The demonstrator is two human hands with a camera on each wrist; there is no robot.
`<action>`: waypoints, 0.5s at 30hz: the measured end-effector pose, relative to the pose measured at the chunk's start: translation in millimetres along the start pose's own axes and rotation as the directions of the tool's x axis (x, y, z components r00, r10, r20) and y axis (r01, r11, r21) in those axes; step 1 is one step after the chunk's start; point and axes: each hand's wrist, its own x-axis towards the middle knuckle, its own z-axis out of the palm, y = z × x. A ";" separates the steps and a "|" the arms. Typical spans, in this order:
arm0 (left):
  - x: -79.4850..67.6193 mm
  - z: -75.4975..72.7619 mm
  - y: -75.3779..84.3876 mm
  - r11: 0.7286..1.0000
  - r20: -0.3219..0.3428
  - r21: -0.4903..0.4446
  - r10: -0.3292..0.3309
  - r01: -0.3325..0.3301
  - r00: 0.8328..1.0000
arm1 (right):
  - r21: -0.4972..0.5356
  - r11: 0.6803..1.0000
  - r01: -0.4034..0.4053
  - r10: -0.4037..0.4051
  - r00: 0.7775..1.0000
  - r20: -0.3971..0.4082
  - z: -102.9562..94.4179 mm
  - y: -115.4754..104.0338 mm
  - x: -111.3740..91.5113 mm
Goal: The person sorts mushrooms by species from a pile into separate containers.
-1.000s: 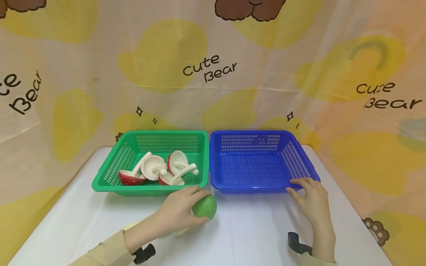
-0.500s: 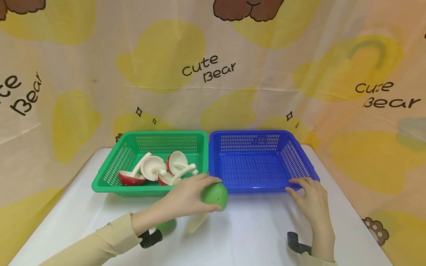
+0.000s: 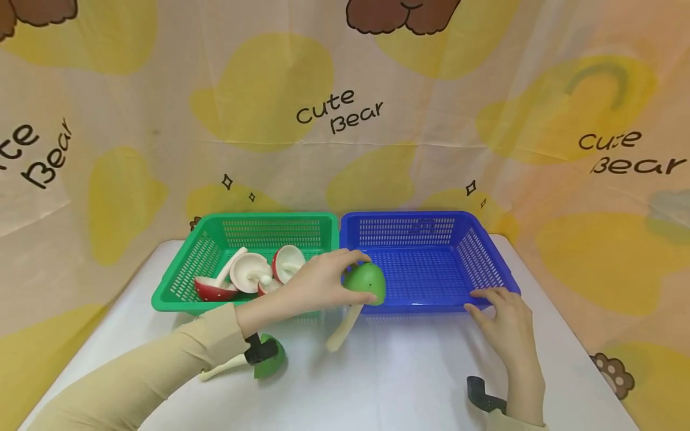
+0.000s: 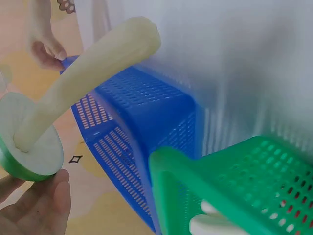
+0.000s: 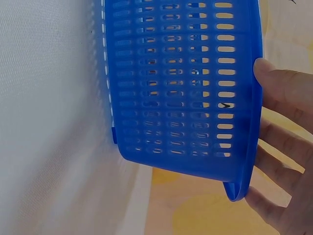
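My left hand point(image 3: 315, 287) grips a green-capped toy mushroom point(image 3: 366, 282) by its cap, above the blue basket's front left corner. Its pale stem point(image 4: 88, 78) points down and towards me, clear of the fingers. At the blue basket's point(image 3: 409, 308) front right corner, my right hand point(image 3: 507, 326) holds the rim between thumb and fingers. Another green-capped mushroom point(image 3: 271, 358) lies on the table below my left wrist, partly covered by the black wrist mount. Inside the green basket point(image 3: 178, 293) lie several red-capped white mushrooms point(image 3: 250, 272), some hidden behind my left hand.
The two baskets stand side by side, touching or nearly so, at the back of the white table point(image 3: 409, 377). Behind them hangs a patterned cloth point(image 3: 356, 167). No mushroom shows inside the blue basket.
My left hand has lifted the green mushroom and carried it forward and right to the blue basket's edge. The other green mushroom has come into view. My right hand has stayed in place.
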 end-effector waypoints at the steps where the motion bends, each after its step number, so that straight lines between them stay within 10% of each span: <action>1: 3.8 -1.8 1.0 1.000 0.003 -0.008 -0.001 0.001 1.000 | 0.000 1.000 0.002 -0.002 1.000 -0.003 -0.4 0.1 0.3; 15: 53.3 -13.3 6.1 0.995 0.069 -0.070 -0.068 0.073 0.995 | -0.011 1.000 0.010 -0.010 1.000 -0.010 0.4 0.0 0.3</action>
